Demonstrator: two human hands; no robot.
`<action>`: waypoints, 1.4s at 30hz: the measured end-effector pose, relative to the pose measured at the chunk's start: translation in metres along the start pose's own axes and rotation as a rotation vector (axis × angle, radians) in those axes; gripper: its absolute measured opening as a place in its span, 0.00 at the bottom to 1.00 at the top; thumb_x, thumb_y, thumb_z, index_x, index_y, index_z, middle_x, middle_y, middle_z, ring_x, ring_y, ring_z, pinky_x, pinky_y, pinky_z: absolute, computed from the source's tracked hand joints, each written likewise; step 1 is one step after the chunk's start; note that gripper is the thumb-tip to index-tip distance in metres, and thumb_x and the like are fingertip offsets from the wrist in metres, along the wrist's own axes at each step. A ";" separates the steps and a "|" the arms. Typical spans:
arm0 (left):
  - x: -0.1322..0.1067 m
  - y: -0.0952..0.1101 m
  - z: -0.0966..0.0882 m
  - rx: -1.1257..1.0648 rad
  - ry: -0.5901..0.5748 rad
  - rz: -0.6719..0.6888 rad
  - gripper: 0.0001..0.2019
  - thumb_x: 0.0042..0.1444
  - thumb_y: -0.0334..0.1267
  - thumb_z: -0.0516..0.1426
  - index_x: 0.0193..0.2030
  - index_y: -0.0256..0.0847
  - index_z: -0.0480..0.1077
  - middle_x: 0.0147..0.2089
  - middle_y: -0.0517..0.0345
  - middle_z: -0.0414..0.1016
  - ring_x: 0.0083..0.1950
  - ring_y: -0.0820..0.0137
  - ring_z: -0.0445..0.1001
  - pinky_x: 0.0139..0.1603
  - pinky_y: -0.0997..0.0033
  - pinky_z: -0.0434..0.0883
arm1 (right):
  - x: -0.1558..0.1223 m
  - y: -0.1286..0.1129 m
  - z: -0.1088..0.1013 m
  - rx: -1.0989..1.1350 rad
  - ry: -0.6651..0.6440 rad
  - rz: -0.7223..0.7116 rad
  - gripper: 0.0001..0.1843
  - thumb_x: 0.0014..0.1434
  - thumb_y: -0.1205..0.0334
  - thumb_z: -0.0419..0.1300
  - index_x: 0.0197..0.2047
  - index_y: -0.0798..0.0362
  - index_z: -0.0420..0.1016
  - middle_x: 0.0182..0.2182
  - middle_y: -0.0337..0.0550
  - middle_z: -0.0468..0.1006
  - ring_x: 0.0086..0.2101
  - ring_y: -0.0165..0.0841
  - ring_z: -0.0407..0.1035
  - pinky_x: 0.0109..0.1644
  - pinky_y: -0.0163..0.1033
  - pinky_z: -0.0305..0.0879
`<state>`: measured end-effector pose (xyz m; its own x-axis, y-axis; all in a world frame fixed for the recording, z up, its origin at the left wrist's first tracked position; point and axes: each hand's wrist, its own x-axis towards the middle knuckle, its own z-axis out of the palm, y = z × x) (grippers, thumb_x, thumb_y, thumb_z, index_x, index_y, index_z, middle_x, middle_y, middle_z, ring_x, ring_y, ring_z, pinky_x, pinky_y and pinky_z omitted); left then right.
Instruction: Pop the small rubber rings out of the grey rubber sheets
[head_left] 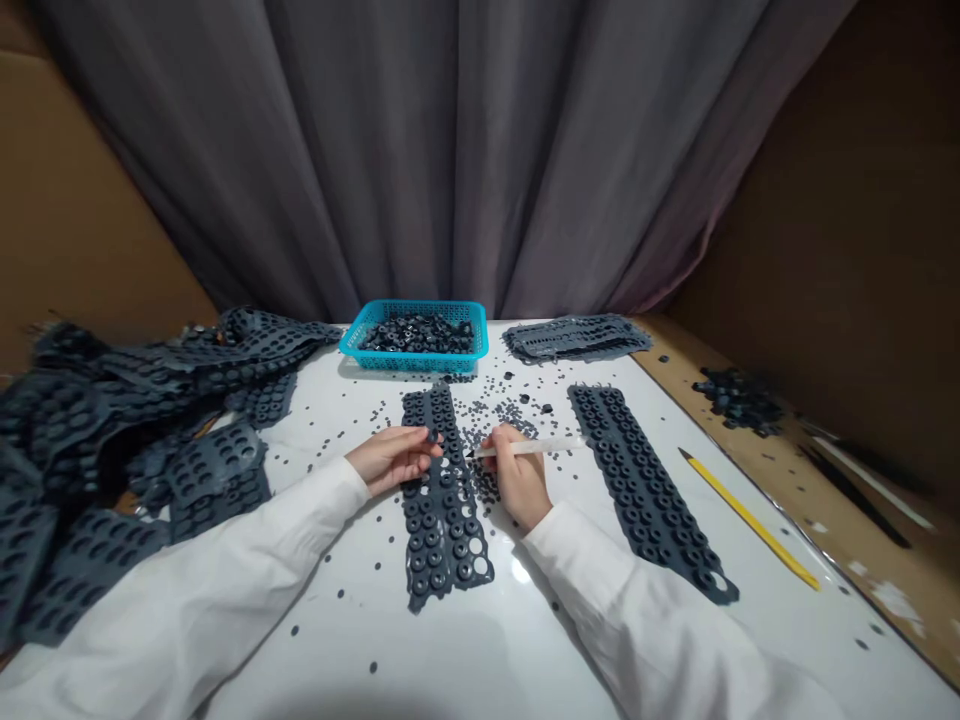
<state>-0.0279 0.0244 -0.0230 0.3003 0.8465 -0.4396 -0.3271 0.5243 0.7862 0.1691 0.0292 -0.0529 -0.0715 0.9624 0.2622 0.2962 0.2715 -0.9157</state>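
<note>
My left hand (396, 458) pinches a small black rubber piece (433, 437) above a dark grey moulded rubber sheet (435, 535). Rows of ring-shaped parts fill that sheet, with several round holes where white shows through. In my right hand (517, 475) is a white pen-like tool (553, 445), its dark pointed tip facing left, close to the left fingers. Small dark round bits (487, 485) lie scattered on the white table around both hands. A second moulded sheet (649, 490) lies to the right of my right hand.
Behind the sheet stands a blue basket (346, 345) of small black parts. Stacked flat sheets (576, 338) lie at back right, a heap of sheets (202, 470) at left. A yellow tool (750, 518) rests near the right edge, beyond it a pile of black pieces (735, 398).
</note>
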 end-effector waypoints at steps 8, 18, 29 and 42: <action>-0.007 -0.003 0.006 -0.032 -0.075 0.022 0.11 0.46 0.36 0.63 0.33 0.31 0.70 0.30 0.53 0.75 0.24 0.79 0.70 0.23 0.84 0.68 | -0.013 -0.039 -0.026 -0.127 -0.281 -0.211 0.13 0.63 0.56 0.45 0.37 0.51 0.68 0.30 0.40 0.74 0.30 0.31 0.68 0.33 0.34 0.59; -0.013 -0.002 0.006 0.036 -0.116 0.042 0.19 0.35 0.31 0.68 0.36 0.34 0.69 0.37 0.53 0.74 0.30 0.76 0.74 0.30 0.80 0.71 | -0.076 -0.055 -0.038 -0.855 -0.809 -0.711 0.05 0.58 0.70 0.54 0.31 0.53 0.62 0.27 0.40 0.71 0.28 0.32 0.61 0.33 0.37 0.52; -0.024 -0.006 0.014 0.041 -0.097 0.091 0.17 0.34 0.26 0.66 0.34 0.34 0.69 0.34 0.57 0.72 0.30 0.76 0.73 0.29 0.80 0.70 | -0.072 -0.064 -0.035 -0.881 -0.802 -0.457 0.09 0.54 0.78 0.51 0.30 0.54 0.60 0.27 0.42 0.70 0.29 0.33 0.61 0.33 0.36 0.52; -0.003 0.001 0.022 -0.060 0.055 -0.046 0.08 0.42 0.29 0.57 0.24 0.37 0.58 0.16 0.70 0.51 0.15 0.83 0.52 0.15 0.85 0.50 | -0.048 -0.060 -0.047 -0.099 -0.643 -0.021 0.11 0.62 0.56 0.45 0.43 0.53 0.62 0.28 0.40 0.73 0.29 0.32 0.66 0.34 0.36 0.58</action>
<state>-0.0093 0.0200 -0.0110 0.2670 0.8243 -0.4993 -0.3674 0.5660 0.7380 0.1999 -0.0336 0.0036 -0.6253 0.7802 0.0170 0.3726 0.3175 -0.8720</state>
